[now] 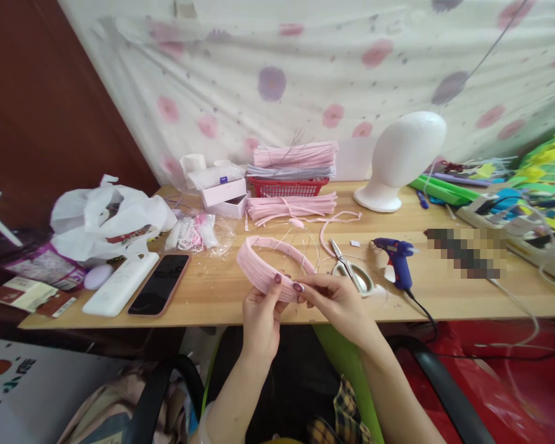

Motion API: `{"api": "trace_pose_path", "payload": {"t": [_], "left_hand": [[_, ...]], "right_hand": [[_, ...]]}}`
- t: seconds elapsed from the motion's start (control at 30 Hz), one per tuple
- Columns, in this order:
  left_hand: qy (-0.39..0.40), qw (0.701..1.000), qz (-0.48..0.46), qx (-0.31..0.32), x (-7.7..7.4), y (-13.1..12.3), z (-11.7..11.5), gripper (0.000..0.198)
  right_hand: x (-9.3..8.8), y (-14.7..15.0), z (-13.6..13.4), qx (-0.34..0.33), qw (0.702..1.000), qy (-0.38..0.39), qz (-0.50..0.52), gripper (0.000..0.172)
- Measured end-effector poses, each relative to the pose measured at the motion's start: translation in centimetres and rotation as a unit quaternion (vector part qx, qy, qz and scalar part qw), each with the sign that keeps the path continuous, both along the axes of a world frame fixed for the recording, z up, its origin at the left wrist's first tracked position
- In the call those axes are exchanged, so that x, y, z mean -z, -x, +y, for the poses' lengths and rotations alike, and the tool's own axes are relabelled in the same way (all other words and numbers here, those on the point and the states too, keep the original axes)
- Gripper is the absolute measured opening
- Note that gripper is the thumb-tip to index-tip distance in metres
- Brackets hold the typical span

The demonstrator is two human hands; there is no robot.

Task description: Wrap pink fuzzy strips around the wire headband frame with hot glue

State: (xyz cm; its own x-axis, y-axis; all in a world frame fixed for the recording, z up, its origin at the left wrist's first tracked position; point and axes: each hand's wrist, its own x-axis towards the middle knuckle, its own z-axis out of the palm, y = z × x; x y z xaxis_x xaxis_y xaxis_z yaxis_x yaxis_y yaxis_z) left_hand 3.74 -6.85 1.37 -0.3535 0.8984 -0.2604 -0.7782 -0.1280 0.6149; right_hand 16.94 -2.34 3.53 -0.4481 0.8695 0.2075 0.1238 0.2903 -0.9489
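A pink headband (252, 265), a wide curved band covered in pink strips, is held above the table's front edge. My left hand (263, 320) grips its near side, thumb on top. Beside it, my right hand (335, 302) pinches the band near its end, thumb and index finger together. The fingertips of both hands are close to each other. Just behind the right hand lie scissors (349, 268) with pale handles. Thin wires and a pink strip (326, 237) lie on the table past the band. What the fingers cover on the band is hidden.
A blue glue gun (398, 259) lies right of the scissors, its cord over the edge. Pink pipe-cleaner bundles (291, 206) lie before a red basket (289, 187). A white foam head (402, 157) stands behind. At left are a phone (161, 285), a white power bank (120, 287) and plastic bags (111, 216).
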Motion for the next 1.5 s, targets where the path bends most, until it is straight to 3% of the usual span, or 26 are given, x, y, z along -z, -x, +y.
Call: {"api": "trace_pose_path", "payload": {"t": [0.47,0.73,0.9,1.0,1.13,1.23,1.3,1.4,1.5], "left_hand": [[0.005,0.999,-0.036,0.024,-0.5,1.0,0.2,0.041],[0.000,0.999,-0.042,0.015,0.1,0.9,0.9,0.040],[0.003,0.999,-0.045,0.027,0.5,0.6,1.6,0.036],[0.007,0.998,-0.042,0.035,0.8,0.7,1.9,0.034],[0.017,0.998,-0.036,0.044,1.1,0.8,2.4,0.031],[0.031,0.998,-0.033,0.049,1.4,0.8,2.8,0.032],[0.043,0.997,-0.033,0.053,1.5,1.0,3.0,0.033],[0.062,0.995,-0.040,0.061,1.8,1.3,3.2,0.034],[0.073,0.994,-0.050,0.070,2.0,1.7,3.3,0.034]], "right_hand": [[0.3,-0.9,0.6,-0.015,0.999,0.030,0.013,0.043],[0.4,-1.2,-1.2,0.041,0.999,-0.026,0.019,0.018],[0.8,-1.5,-1.7,0.063,0.993,-0.095,-0.022,0.011],[1.3,-2.9,-1.4,0.116,0.984,-0.125,-0.054,0.010],[2.6,-5.5,-0.7,0.314,0.939,-0.132,-0.045,0.020],[3.7,-7.5,0.5,0.493,0.855,-0.156,-0.050,0.037],[4.3,-9.0,1.6,0.576,0.797,-0.164,-0.081,0.042],[4.8,-11.2,3.7,0.625,0.754,-0.143,-0.145,0.053],[4.7,-12.9,5.8,0.594,0.769,-0.106,-0.212,0.066]]}}
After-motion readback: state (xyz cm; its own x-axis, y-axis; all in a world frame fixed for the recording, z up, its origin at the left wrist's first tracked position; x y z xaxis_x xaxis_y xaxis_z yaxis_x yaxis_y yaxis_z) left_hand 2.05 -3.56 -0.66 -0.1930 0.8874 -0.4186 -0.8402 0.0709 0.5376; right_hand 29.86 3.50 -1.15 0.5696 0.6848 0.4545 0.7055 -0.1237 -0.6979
